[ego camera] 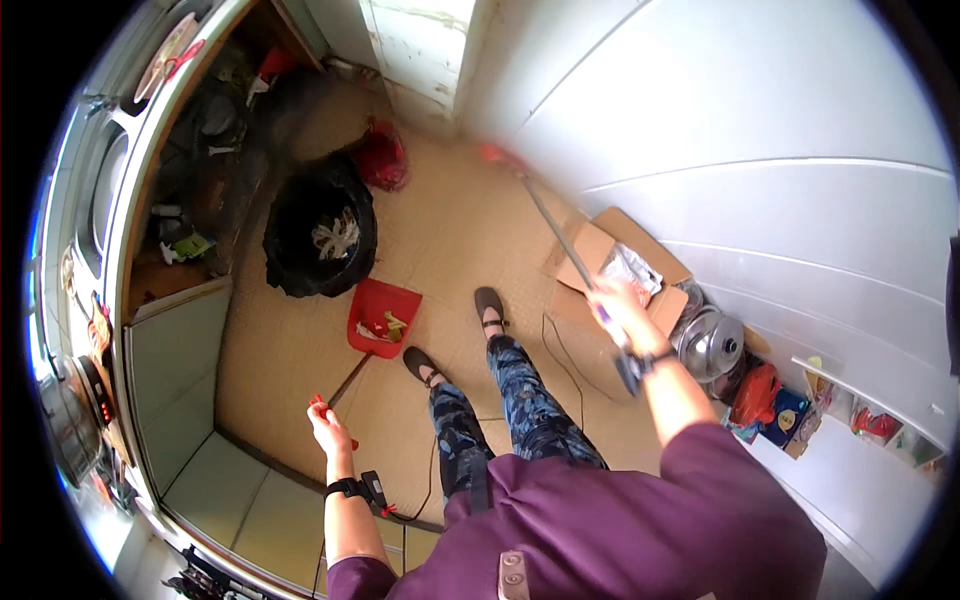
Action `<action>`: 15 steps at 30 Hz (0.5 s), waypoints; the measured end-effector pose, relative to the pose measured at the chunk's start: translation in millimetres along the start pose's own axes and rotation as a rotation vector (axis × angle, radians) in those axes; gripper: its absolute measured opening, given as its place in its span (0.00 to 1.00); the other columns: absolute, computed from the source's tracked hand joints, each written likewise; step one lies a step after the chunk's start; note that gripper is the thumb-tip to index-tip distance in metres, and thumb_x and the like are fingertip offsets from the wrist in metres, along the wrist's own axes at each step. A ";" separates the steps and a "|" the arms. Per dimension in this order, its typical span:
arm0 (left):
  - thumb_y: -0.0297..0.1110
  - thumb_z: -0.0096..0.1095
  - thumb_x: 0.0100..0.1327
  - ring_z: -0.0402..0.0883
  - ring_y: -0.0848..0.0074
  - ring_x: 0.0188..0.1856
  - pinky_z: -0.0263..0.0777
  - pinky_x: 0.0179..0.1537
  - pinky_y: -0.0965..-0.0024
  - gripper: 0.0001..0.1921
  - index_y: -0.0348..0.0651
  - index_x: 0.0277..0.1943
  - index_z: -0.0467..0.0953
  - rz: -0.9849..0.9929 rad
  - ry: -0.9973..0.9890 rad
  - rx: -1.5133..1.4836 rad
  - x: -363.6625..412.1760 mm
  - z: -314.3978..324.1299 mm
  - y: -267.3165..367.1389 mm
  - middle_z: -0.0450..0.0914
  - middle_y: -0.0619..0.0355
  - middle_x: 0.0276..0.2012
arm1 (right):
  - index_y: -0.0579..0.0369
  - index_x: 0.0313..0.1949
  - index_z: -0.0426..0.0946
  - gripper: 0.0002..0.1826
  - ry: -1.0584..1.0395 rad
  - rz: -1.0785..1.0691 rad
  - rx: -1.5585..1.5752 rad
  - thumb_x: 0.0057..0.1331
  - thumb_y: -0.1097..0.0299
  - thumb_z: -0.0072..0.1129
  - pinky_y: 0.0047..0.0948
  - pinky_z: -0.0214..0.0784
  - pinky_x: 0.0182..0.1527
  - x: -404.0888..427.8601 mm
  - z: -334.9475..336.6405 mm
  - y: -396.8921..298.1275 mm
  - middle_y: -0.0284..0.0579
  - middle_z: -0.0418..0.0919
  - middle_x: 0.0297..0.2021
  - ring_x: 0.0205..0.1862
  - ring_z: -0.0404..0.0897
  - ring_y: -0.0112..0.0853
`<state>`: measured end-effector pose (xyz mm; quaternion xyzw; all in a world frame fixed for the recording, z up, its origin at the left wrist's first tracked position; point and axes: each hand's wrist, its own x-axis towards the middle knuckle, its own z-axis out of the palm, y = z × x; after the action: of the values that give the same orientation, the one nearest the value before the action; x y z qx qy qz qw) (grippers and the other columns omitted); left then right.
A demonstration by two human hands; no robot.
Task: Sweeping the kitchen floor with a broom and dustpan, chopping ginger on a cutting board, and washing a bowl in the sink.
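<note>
My left hand (328, 427) grips the red handle of a long-handled dustpan. Its red pan (360, 292) rests on the floor in front of my feet, with pale and green scraps in it. My right hand (619, 304) is closed around the metal shaft of a broom (551, 221). The broom's reddish head (499, 155) is blurred and lies near the foot of the white wall. Just beyond the dustpan stands a bin lined with a black bag (279, 274), holding crumpled pale waste.
A red plastic bag (382, 159) is behind the bin. An open cardboard box (645, 240), a lidded metal pot (709, 343) and bagged goods line the right wall. A thin cable crosses the floor near my legs. Cabinets and a counter curve along the left.
</note>
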<state>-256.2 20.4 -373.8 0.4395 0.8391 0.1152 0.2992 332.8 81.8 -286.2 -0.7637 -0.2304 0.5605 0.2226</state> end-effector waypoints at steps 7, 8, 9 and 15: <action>0.27 0.47 0.65 0.76 0.63 0.40 0.69 0.45 0.62 0.06 0.43 0.44 0.66 -0.167 -0.022 -0.014 -3.0 -3.1 7.1 0.77 0.50 0.38 | 0.61 0.59 0.66 0.26 0.243 0.186 0.255 0.59 0.77 0.54 0.21 0.59 0.14 -261.4 -90.3 -55.1 0.43 0.75 0.24 0.15 0.70 0.24; 0.27 0.47 0.65 0.76 0.63 0.40 0.69 0.45 0.62 0.06 0.43 0.44 0.66 -0.164 -0.033 -0.016 -3.6 -1.4 11.1 0.77 0.50 0.38 | 0.61 0.59 0.66 0.27 0.282 0.165 0.288 0.59 0.77 0.54 0.21 0.59 0.14 -280.0 -91.5 -40.5 0.43 0.75 0.25 0.15 0.71 0.24; 0.27 0.47 0.65 0.77 0.62 0.40 0.69 0.45 0.62 0.06 0.43 0.44 0.67 -0.109 -0.020 -0.008 -4.4 -2.6 15.5 0.77 0.49 0.38 | 0.61 0.59 0.66 0.27 0.313 0.142 0.319 0.58 0.77 0.55 0.21 0.60 0.14 -287.7 -91.5 -30.7 0.44 0.75 0.25 0.15 0.71 0.24; 0.27 0.48 0.65 0.77 0.60 0.40 0.69 0.45 0.61 0.06 0.43 0.44 0.67 -0.029 0.024 -0.005 -6.4 0.1 12.0 0.77 0.49 0.38 | 0.59 0.47 0.71 0.14 0.140 0.079 0.423 0.61 0.73 0.55 0.19 0.60 0.17 -91.1 -8.3 -3.8 0.35 0.73 0.22 0.17 0.70 0.21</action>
<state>-245.3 22.2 -365.8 0.4252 0.8486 0.1184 0.2917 316.2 29.3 -213.0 -0.7454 -0.0616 0.5503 0.3712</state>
